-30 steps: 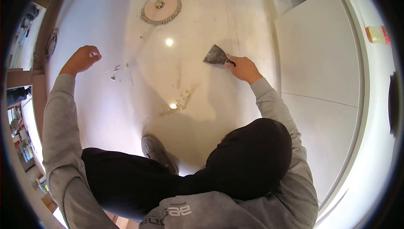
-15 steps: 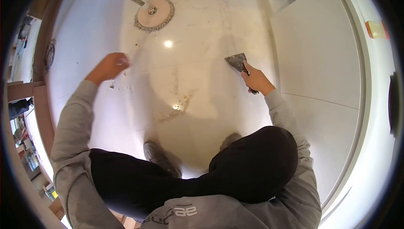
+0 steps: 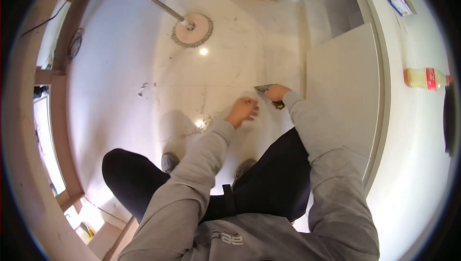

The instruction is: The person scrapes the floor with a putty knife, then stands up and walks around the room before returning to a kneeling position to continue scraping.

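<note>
Head view: a crouching person is holding a scraper (image 3: 267, 88) low against the floor (image 3: 120, 69).

The right hand (image 3: 277, 93) is wrapping closed around the scraper's dark handle. The blade is pointing left with its edge at or just above the tile, beside the white panel (image 3: 341, 78). This shallow angle is probably letting the edge lie flat to the surface. The left hand (image 3: 243, 109) is hovering just beside the blade with its fingers loosely curled and blurred, so whether it is pinching anything cannot be told. It is sitting near the brownish residue (image 3: 207, 118), likely so that both hands are reaching the same patch. A round mop (image 3: 192, 29) is resting well apart, further up the floor. Small chips (image 3: 143, 88) are lying to the left, and a bottle (image 3: 422, 78) is lying on the ledge at right.
</note>
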`<state>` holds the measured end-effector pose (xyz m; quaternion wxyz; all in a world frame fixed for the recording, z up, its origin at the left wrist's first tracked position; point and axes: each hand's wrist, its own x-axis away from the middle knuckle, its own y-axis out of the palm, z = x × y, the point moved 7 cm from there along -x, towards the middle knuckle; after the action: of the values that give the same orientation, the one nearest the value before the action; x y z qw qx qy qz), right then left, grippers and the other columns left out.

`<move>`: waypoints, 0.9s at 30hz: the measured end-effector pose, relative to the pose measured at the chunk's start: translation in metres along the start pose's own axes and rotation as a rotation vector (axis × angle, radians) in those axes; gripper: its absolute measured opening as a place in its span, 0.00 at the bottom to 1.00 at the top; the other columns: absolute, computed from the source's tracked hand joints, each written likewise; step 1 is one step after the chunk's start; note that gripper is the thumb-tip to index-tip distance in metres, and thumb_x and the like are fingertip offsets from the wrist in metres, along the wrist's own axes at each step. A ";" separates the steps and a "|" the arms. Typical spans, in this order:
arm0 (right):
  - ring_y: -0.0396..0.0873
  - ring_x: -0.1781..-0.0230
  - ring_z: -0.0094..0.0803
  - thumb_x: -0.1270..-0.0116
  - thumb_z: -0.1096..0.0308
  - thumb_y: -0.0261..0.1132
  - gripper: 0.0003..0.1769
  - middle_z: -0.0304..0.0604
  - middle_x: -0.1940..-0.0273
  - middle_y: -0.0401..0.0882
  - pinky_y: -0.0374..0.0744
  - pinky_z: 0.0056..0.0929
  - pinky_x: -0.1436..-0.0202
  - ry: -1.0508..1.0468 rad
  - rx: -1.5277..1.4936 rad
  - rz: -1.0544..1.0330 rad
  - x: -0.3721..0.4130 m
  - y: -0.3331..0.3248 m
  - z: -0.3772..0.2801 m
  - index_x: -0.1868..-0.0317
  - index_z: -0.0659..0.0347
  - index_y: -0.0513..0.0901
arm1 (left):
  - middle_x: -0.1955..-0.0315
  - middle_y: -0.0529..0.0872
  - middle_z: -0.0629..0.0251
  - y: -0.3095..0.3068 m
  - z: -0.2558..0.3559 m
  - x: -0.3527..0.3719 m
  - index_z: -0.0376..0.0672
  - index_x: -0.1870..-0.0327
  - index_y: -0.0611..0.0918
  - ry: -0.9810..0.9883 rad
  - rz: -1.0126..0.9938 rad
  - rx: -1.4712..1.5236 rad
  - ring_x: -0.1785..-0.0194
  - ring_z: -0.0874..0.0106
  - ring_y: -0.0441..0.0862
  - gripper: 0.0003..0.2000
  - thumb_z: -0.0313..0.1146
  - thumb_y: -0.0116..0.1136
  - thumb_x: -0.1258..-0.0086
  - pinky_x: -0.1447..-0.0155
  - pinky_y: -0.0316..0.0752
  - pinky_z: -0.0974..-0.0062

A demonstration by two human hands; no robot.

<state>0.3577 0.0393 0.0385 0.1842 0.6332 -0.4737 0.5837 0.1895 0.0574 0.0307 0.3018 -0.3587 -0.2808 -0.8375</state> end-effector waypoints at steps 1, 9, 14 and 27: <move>0.80 0.83 0.39 0.28 0.61 0.52 0.20 0.51 0.77 0.82 0.79 0.41 0.81 -0.021 0.013 -0.015 -0.005 0.005 0.000 0.60 0.74 0.80 | 0.56 0.86 0.58 0.015 -0.016 0.004 0.41 0.46 0.78 -0.047 -0.009 0.035 0.60 0.67 0.84 0.21 0.49 0.58 0.28 0.56 0.82 0.63; 0.86 0.73 0.40 0.32 0.66 0.53 0.16 0.54 0.70 0.86 0.81 0.39 0.65 -0.005 0.164 0.072 -0.011 -0.005 -0.020 0.63 0.67 0.86 | 0.54 0.84 0.59 0.009 0.010 0.032 0.41 0.46 0.78 -0.034 0.103 0.028 0.57 0.66 0.84 0.20 0.48 0.57 0.28 0.56 0.82 0.64; 0.83 0.77 0.39 0.30 0.65 0.51 0.18 0.52 0.71 0.86 0.79 0.40 0.68 0.047 0.072 -0.015 -0.018 0.003 -0.030 0.65 0.67 0.85 | 0.52 0.83 0.58 -0.026 0.060 0.062 0.41 0.45 0.76 0.024 0.247 -0.018 0.56 0.65 0.84 0.20 0.47 0.56 0.27 0.53 0.81 0.62; 0.85 0.56 0.49 0.30 0.56 0.53 0.22 0.58 0.56 0.85 0.81 0.42 0.52 -0.307 0.281 0.212 -0.050 0.020 -0.024 0.54 0.65 0.86 | 0.60 0.83 0.55 0.012 0.014 -0.020 0.38 0.52 0.79 -0.085 0.334 0.353 0.67 0.64 0.80 0.21 0.49 0.57 0.28 0.67 0.75 0.61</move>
<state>0.3341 0.0679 -0.0073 -0.0422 0.6809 -0.4742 0.5566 0.2157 0.0655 0.0267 0.4819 -0.3770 -0.3720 -0.6981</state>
